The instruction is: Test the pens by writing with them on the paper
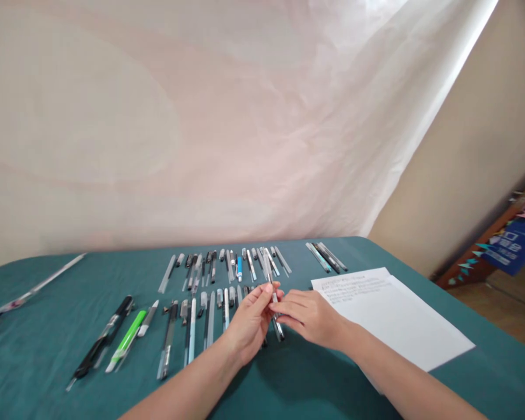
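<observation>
Both hands meet over the front edge of the pen rows. My left hand (252, 319) pinches a slim pen (277, 328) with a clear and dark barrel between thumb and fingers. From the other side my right hand (312, 315) closes its fingertips on the same pen, which tilts with one end towards me. Part of the barrel is covered by the fingers. Just left of my left hand lies a row of uncapped pens (191, 332), with caps beside them. Behind it is a second row of pens (240, 268), also with loose caps.
A small group of pens (326, 256) lies at the back right. White paper (402, 315) with handwriting rests on the green tablecloth (306, 388). To the left are a bright green pen (126, 341), a thick black pen (102, 338) and a long thin clear strip (41, 286).
</observation>
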`<move>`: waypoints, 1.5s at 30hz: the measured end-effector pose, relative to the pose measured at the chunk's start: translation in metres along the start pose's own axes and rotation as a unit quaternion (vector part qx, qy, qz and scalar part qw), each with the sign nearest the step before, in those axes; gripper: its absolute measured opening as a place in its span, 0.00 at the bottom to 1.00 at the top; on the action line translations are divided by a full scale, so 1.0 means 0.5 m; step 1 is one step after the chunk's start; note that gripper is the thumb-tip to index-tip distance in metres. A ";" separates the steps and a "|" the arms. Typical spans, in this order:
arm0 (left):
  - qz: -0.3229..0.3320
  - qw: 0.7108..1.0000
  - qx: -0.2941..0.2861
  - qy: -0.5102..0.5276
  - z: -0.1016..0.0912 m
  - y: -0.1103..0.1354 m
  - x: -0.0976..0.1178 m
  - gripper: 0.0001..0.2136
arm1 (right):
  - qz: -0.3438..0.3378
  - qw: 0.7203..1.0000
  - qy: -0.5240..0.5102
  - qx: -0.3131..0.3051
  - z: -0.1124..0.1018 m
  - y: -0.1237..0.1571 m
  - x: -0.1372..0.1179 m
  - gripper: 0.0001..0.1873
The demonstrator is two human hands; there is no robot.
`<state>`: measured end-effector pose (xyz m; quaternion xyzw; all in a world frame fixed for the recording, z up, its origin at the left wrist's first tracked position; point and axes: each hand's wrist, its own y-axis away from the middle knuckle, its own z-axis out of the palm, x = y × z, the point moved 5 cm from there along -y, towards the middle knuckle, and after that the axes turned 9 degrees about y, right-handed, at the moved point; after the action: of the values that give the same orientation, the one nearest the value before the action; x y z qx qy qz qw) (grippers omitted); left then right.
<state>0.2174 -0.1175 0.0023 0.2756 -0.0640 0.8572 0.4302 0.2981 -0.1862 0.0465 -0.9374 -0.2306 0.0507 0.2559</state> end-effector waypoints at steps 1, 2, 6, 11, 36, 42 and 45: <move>-0.001 1.000 0.001 -0.001 -0.001 -0.001 -0.001 0.09 | -0.004 1.000 0.003 0.005 -0.001 0.000 0.000 0.12; -0.001 1.000 0.002 -0.003 -0.001 -0.001 -0.002 0.09 | -0.007 1.000 0.005 0.006 -0.002 0.000 0.001 0.11; -0.003 1.000 0.008 -0.007 -0.006 -0.004 -0.007 0.09 | -0.001 1.000 0.005 -0.015 -0.009 -0.001 0.001 0.12; 0.019 0.999 0.021 -0.026 -0.009 -0.008 -0.003 0.10 | 0.015 1.000 0.014 -0.023 -0.025 -0.003 -0.003 0.16; 0.197 0.582 -0.228 -0.755 0.093 0.085 -0.033 0.10 | 0.360 0.924 -0.070 0.108 -0.131 0.085 0.180 0.14; 0.199 0.562 -0.247 -0.764 0.088 0.085 -0.036 0.11 | 0.532 0.823 -0.178 0.090 -0.088 0.240 0.261 0.15; 0.197 0.556 -0.250 -0.768 0.088 0.086 -0.039 0.12 | 0.564 0.788 -0.217 0.115 -0.072 0.298 0.274 0.15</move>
<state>0.2119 -0.1731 0.0342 0.6916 -0.6342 0.3337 0.0900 0.4883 -0.2533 0.0060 -0.8287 0.2971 0.4146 0.2304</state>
